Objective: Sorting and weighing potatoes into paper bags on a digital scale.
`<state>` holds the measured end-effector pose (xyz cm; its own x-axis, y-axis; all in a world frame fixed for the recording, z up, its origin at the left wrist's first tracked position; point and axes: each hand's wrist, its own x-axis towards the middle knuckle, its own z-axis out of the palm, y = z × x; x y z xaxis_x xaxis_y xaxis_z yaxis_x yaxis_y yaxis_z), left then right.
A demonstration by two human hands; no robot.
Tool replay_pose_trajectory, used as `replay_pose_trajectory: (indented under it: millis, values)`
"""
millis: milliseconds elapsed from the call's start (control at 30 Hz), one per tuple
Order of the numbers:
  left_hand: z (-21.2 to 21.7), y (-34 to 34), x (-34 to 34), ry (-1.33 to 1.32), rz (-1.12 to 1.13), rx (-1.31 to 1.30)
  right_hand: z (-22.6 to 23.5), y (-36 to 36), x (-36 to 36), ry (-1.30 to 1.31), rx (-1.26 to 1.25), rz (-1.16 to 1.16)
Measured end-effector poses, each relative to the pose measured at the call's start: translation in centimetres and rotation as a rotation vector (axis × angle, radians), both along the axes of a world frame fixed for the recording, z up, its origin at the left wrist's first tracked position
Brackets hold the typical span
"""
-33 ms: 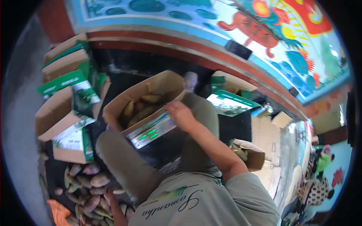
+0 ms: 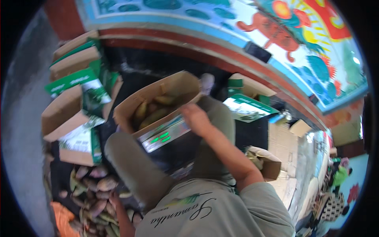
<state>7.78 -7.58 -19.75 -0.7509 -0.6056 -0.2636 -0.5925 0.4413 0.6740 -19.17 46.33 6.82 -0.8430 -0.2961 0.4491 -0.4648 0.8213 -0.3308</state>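
Between my knees an open cardboard box rests on a scale with lit green digits. Several long yellowish-brown tubers lie inside the box. My right hand is at the box's near right rim, its fingers bent over the edge and closed on it. Low on the left, my left hand reaches down beside a heap of pinkish and brown tubers, which look like sweet potatoes. Its fingers are small and blurred among them, so whether it grips one cannot be made out.
Green and white cardboard boxes stand open at the left, and another green box is at the back right. A smaller box of tubers sits by my right elbow. Orange cloth or netting lies near the heap. A painted wall runs behind.
The whole view has shifted slightly to the right. Both hands keep about the same places relative to the box and the heap.
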Motion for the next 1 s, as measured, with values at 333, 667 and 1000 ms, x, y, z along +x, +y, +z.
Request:
replay_pose_trajectory:
  millis: [333, 667, 1000]
  values:
    - [25.4, 5.6, -12.9, 0.652, 0.004, -0.012, 1.0, -0.8, 0.1, -0.109, -0.036, 0.043]
    - [42.1, 17.7, -25.7, 1.047, -0.079, 0.54, 0.5, -0.7, 0.1, -0.089, -0.004, 0.044]
    - [39.0, 26.6, -29.6, 0.813, -0.229, 0.715, 0.2, -0.6, 0.0, -0.101, -0.03, 0.065]
